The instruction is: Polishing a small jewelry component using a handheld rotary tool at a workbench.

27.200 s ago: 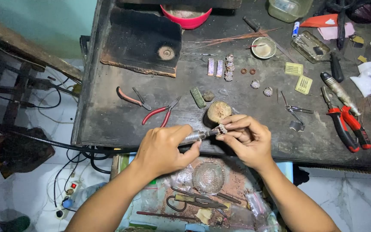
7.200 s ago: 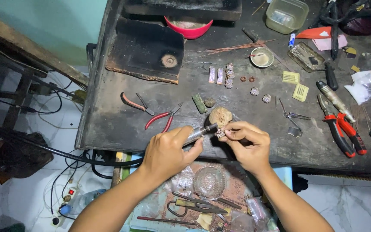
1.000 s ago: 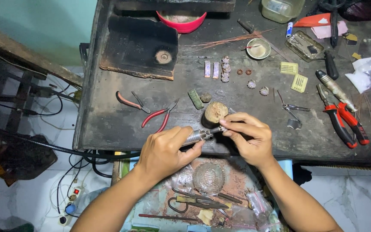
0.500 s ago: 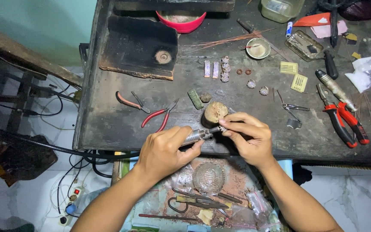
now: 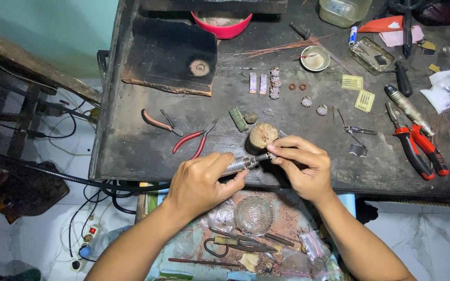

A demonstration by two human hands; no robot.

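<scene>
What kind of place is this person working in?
Probably a small jewellery workshop: the left hand holds a rotary handpiece to a tiny ornament in the right hand, with pliers on a scorched workbench.

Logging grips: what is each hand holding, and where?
Left hand grips a metal rotary handpiece by its barrel; right hand pinches a small beaded piece at its fingertips.

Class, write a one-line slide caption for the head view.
Left hand holds a metal handpiece against a small beaded piece pinched in right hand over dark workbench.
</scene>
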